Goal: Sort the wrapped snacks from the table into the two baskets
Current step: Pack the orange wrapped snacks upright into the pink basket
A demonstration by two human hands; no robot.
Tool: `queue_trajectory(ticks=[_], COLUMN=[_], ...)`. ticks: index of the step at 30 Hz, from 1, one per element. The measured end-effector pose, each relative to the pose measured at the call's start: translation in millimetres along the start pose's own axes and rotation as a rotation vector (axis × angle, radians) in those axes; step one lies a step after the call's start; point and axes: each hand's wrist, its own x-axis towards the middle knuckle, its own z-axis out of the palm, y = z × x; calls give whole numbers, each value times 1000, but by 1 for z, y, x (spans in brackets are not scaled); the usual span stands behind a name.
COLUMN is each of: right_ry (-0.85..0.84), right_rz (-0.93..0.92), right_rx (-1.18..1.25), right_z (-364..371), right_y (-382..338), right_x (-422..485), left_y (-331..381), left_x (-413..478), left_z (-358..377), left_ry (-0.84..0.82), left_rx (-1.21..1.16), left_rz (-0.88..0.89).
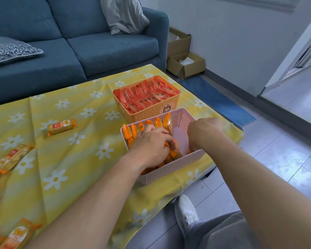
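A pink basket point(171, 170) sits near the table's right edge and holds several orange-wrapped snacks point(133, 132) standing on edge. My left hand point(151, 146) lies on those snacks inside it, its fingers curled over the packs. My right hand point(203, 132) reaches down into the basket's right side; its fingers are hidden behind the wrist. Behind it stands an orange basket point(149, 112) filled with red-wrapped snacks point(145, 94). Loose orange-wrapped snacks lie on the yellow flowered cloth: one point(61, 125) left of the baskets, another point(13, 158) farther left, and more at the bottom left point(16, 236).
A blue sofa point(79, 51) with cushions runs behind the table. Cardboard boxes point(186, 63) stand by the wall to the right. My shoe point(186, 211) and grey trouser leg are on the tiled floor beside the table's right edge.
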Motion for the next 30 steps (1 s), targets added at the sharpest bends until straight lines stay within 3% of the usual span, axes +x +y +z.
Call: queue_trajectory(ticks=[8, 13, 19, 23, 26, 30], right_ry=[-33, -38, -16, -21, 68, 335], right_rz=[-40, -197, -131, -121, -64, -32], right_rx=[386, 450, 571, 590, 529, 574], right_z=[10, 15, 24, 26, 13, -9], right_y=[1, -5, -7, -6, -4, -17], right_x=[6, 10, 14, 14, 2, -15], left_y=[0, -1, 0, 0, -6, -17], left_x=[0, 2, 2, 0, -6, -23], left_z=[-1, 1, -1, -5, -13, -28], left_ry=[-35, -40, 54, 134, 199, 361], left_rx=[-31, -40, -246, -234, -229, -313], left_rz=[-13, -13, -69, -62, -83, -180])
